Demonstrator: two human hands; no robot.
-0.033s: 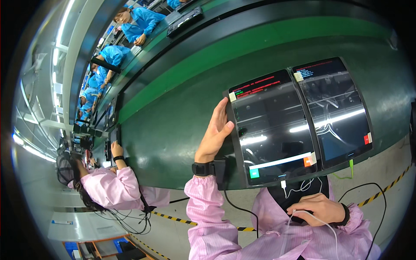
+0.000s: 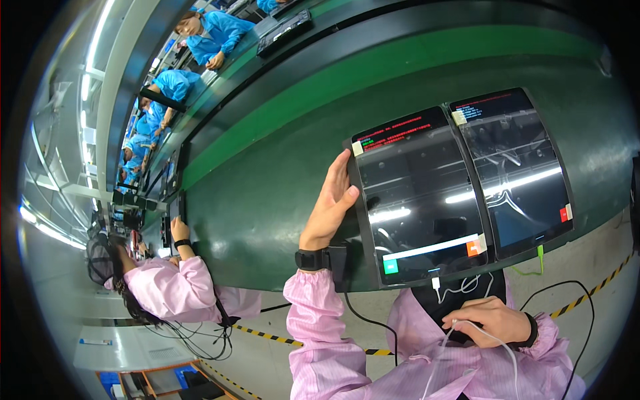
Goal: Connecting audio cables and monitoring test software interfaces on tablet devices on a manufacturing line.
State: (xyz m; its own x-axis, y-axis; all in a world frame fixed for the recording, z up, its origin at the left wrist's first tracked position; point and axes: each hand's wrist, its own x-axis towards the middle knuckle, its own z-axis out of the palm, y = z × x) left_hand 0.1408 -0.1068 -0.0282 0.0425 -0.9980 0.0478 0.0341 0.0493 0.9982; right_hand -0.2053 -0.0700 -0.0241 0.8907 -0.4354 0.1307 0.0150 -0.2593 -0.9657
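Two black tablets lie side by side on the green bench, screens lit. The left tablet (image 2: 423, 200) shows red text at the top and green and orange blocks near the bottom; a white plug sits at its near edge. The right tablet (image 2: 517, 177) has a green cable at its near edge. My left hand (image 2: 330, 203) is beside the left tablet, fingers stretched out, fingertips and thumb at its left edge. Lower down, in front of my body, my right hand (image 2: 490, 320) is closed on a white cable (image 2: 490, 331); its fingertips are partly hidden.
The green bench (image 2: 267, 180) curves across the view. At left, a co-worker in pink (image 2: 170, 287) sits at the same bench. Several people in blue (image 2: 220, 37) work along the far line. Black cables (image 2: 373, 319) hang below the bench edge, above yellow-black floor tape (image 2: 267, 337).
The white cable at my right hand has shifted slightly, and my right hand has moved a little. My left hand and both tablets look unchanged.
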